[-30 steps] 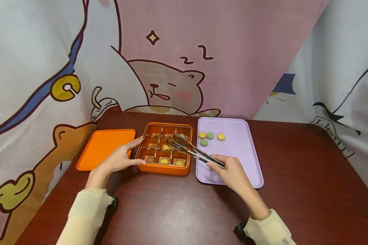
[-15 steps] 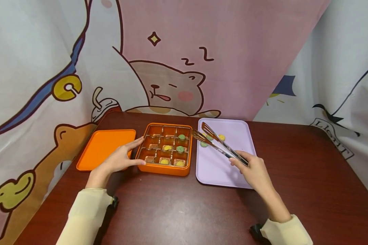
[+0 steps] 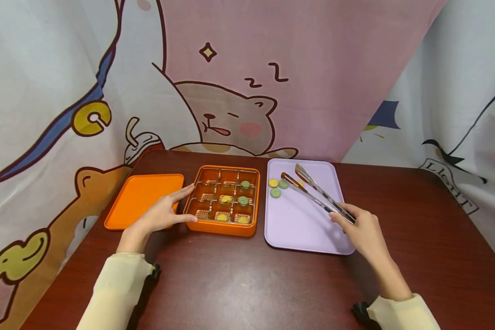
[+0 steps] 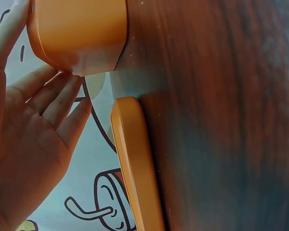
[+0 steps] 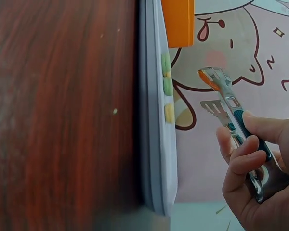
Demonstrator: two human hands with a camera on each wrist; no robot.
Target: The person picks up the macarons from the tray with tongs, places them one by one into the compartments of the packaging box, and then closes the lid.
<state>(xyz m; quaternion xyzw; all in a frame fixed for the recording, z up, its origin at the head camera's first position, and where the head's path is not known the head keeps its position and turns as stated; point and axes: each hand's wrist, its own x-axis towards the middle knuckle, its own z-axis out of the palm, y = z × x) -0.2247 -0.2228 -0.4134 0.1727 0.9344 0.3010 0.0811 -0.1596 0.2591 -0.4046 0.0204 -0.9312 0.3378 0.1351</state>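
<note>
My left hand (image 3: 160,213) rests at the left side of an orange box (image 3: 220,228), fingers straight and spread, thumb along its front corner. A clear insert divides the box into several compartments; some hold small round ridged pieces, such as a green one (image 3: 243,200) and a yellow one (image 3: 222,217). My right hand (image 3: 365,230) grips metal tongs (image 5: 238,115) by their dark handles. The tips stand apart over the lilac tray (image 3: 290,229), with nothing pinched. On that tray lie yellow pieces (image 3: 273,183) and green pieces (image 3: 275,193); one yellow piece is partly covered by the tongs.
Left of the box lies a flat orange lid (image 3: 142,195), close to my left wrist. Everything stands on a dark reddish wooden table (image 3: 231,284). A printed curtain (image 3: 334,82) hangs along the table's back and sides.
My right hand has drawn the tongs from over the box rightward to over the tray. A green piece now shows in the box's right-middle compartment. The left hand has kept its place.
</note>
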